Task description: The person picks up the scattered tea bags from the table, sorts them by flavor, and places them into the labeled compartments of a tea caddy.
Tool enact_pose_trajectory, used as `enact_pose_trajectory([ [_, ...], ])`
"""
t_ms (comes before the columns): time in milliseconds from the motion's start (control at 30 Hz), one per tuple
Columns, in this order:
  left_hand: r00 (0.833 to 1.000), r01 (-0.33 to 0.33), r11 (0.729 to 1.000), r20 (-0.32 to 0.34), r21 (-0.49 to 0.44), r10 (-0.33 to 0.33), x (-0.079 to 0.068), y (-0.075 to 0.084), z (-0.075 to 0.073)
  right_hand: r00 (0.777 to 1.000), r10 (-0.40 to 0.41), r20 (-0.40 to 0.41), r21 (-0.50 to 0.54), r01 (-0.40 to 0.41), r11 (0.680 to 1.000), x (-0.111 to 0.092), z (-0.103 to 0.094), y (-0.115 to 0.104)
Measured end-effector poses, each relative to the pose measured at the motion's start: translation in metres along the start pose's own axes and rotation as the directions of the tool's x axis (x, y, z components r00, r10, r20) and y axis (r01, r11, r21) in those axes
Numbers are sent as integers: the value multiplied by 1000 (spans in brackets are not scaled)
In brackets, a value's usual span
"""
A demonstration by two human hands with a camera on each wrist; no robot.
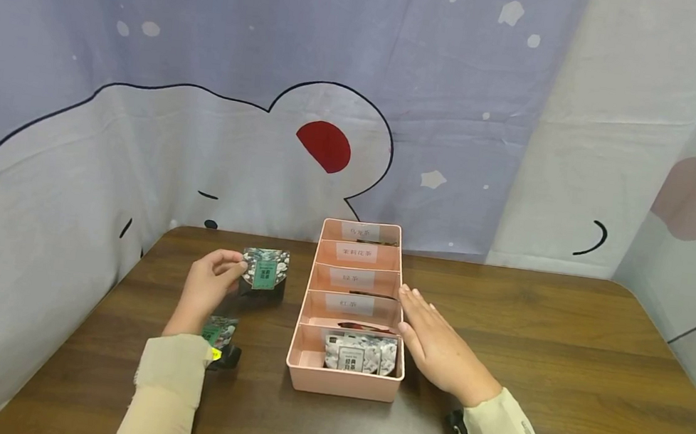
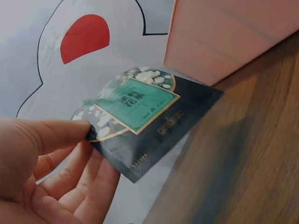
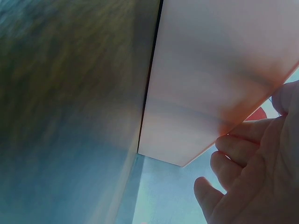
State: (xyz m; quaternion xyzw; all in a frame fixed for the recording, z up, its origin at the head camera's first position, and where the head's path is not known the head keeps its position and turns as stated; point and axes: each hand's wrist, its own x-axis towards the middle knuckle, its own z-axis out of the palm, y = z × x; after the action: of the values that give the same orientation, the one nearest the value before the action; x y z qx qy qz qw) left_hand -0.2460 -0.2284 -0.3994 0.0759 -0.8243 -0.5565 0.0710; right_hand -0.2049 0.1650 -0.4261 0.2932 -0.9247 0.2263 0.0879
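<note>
My left hand point(image 1: 206, 285) pinches a tea sachet point(image 1: 265, 273) by its left edge, between thumb and fingers. The sachet is black with a green label and a white flower print; in the left wrist view it is tilted, off the table. To its right stands a long pink divided box point(image 1: 343, 385) with paper labels in several compartments. White-patterned sachets point(image 1: 353, 354) stand in its front compartment. My right hand point(image 1: 444, 348) rests against the box's right side, fingers straight, fingertips at the rim. A second green-labelled sachet point(image 1: 219, 330) is partly hidden by my left wrist.
Thin edges of sachets point(image 1: 367, 327) show in some other compartments. The wooden table point(image 1: 539, 346) reaches back to a printed curtain point(image 1: 446, 149). A small black object point(image 1: 457, 424) shows beside my right cuff, and another black one point(image 1: 230, 357) by my left cuff.
</note>
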Motion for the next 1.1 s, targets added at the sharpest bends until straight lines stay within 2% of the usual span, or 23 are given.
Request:
enact_pose_trajectory([
  [233,999,-33,996,-27,-83,31,-1,5,4,1000,1,-4,0,-1,1000,0,0,0],
  [400,996,-58,990,-71,-127,49,-2,10,8,1000,8,1,2,-8,1000,-1,0,0],
  [633,986,-137,974,-115,-180,117,-2,16,17,1000,18,4,5,-18,1000,-2,-2,0],
  [833,965,-239,936,-169,-257,200,-6,21,23,1000,14,0,4,-14,1000,-2,-2,0],
  [1100,919,-377,880,-232,-288,318,-13,28,34,1000,13,2,8,-13,1000,-1,-1,-1],
])
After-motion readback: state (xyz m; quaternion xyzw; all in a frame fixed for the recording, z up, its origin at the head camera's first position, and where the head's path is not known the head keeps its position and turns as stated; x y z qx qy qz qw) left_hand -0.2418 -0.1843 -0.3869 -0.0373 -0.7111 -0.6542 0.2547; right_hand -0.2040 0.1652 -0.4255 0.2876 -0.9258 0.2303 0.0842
